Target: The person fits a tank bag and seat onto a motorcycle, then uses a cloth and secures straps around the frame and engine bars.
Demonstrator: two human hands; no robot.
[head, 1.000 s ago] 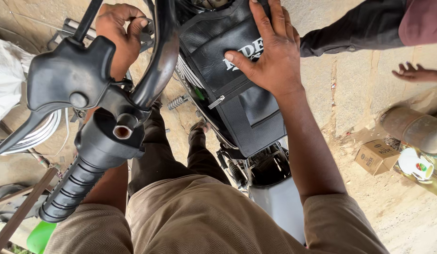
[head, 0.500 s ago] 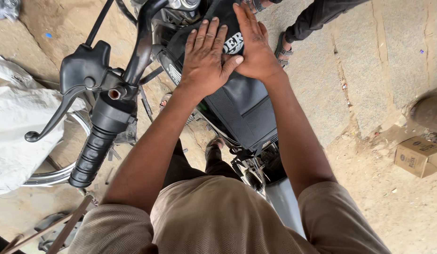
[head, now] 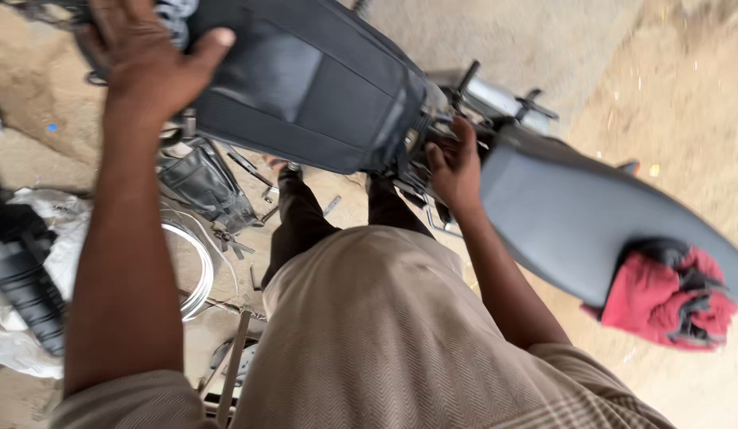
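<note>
You are pressing your left hand point(head: 142, 67), fingers spread and thumb out, flat against the padded black tank cover point(head: 305, 87) at about eleven o'clock, while your right hand point(head: 456, 171) is curling its fingers into the gap at about two o'clock where the cover is meeting the grey seat point(head: 575, 214). The cover is lying over the top of the motorcycle, straight ahead of you at twelve o'clock. If you are tugging with only the right hand gripping, the cover may be sliding askew, and your fingers could be getting pinched against the metal brackets point(head: 496, 95) beside them.
</note>
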